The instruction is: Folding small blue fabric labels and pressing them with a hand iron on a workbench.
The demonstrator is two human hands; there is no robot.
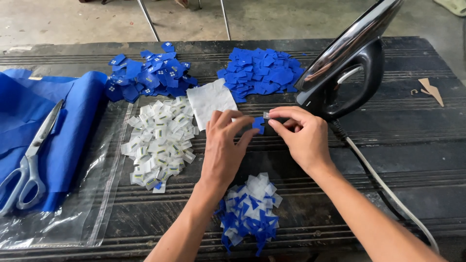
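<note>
My left hand (224, 145) and my right hand (302, 137) meet at the middle of a dark ribbed table (388, 160). Between their fingertips they pinch a small blue fabric piece (258, 123) and a tiny white label (266, 115). Directly below my hands lies a mixed pile of blue and white scraps (250, 208). A heap of small white labels (160, 140) lies to the left of my left hand. A white cloth square (209, 99) lies just above it.
A black iron (347, 63) stands upright right of my hands, its white cord (388, 189) trailing toward me. Two piles of blue pieces (148, 73) (262, 73) sit at the back. Blue fabric (63, 126), scissors (29, 160) and a clear plastic bag (97, 194) lie left.
</note>
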